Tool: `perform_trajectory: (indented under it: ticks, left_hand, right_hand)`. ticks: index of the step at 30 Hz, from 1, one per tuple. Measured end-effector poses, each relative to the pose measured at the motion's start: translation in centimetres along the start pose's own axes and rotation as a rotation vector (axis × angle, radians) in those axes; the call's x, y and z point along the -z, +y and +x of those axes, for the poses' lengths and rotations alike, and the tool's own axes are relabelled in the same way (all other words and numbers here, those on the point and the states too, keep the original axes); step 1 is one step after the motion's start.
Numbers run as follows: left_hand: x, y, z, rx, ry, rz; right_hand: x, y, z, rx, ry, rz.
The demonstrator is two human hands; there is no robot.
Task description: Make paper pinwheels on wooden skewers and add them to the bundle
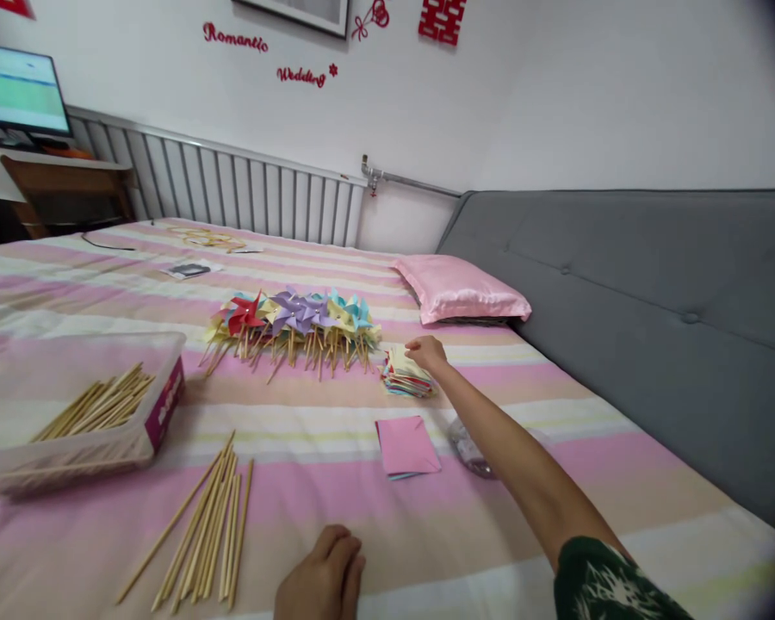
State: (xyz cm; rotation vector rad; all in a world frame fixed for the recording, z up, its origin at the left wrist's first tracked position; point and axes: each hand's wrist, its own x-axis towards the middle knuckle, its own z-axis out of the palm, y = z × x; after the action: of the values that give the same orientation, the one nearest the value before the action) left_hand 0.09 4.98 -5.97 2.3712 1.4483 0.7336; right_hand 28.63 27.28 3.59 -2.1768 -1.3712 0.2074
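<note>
My right hand (426, 352) reaches far forward and rests on a stack of folded coloured paper pieces (404, 377); its fingers curl over the top yellow piece. My left hand (323, 579) lies on the striped bed sheet (310, 448) near the front edge, fingers loosely curled, holding nothing I can see. A row of finished paper pinwheels (297, 319) on sticks lies just beyond the stack. Closer to me lies a pink paper square (406, 446) on a few other sheets. Loose wooden sticks (207, 525) lie to the left of my left hand.
A clear plastic box (155, 405) with more sticks stands at the left. A pink pillow (461, 293) lies by the grey padded headboard (652, 301) on the right. A small clear bag (468, 448) sits under my right forearm. A radiator, a desk and a monitor stand behind.
</note>
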Motion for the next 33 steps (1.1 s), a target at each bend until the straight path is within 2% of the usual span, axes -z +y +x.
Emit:
perform_trajectory:
  ticks: [5,11,13,16,19,25,28,33]
  left_hand:
    - [1.2,1.1,0.4,0.031,-0.090,0.001]
    - [2.3,2.1,0.4,0.050,-0.162,0.005]
    - [2.7,2.3,0.1,0.052,-0.169,-0.006]
    - [3.2,2.5,-0.6,0.060,-0.163,-0.037]
    - [3.6,2.7,-1.2,0.058,-0.146,-0.058]
    - [4.3,2.8,-2.0,0.064,-0.080,-0.058]
    - [4.6,2.8,-2.2,0.063,-0.040,-0.072]
    - [4.8,2.8,-2.5,0.070,0.021,-0.052]
  right_hand:
    - [1.5,2.1,-4.1,0.071,-0.095,-0.063]
    - [1.8,4.3,-11.7,0.270,-0.337,-0.127]
    - [1.6,5.1,-14.3,0.342,-0.377,-0.161]
    - [1.1,6.0,-17.7,0.441,-0.339,-0.206]
    - [0.2,6.4,-20.1,0.476,-0.258,-0.247]
    - [-1.2,6.3,-21.7,0.445,-0.127,-0.308]
    - [-0.7,6.3,-23.4,0.446,-0.084,-0.329]
    - [0.8,6.7,-28.9,0.464,-0.066,-0.349]
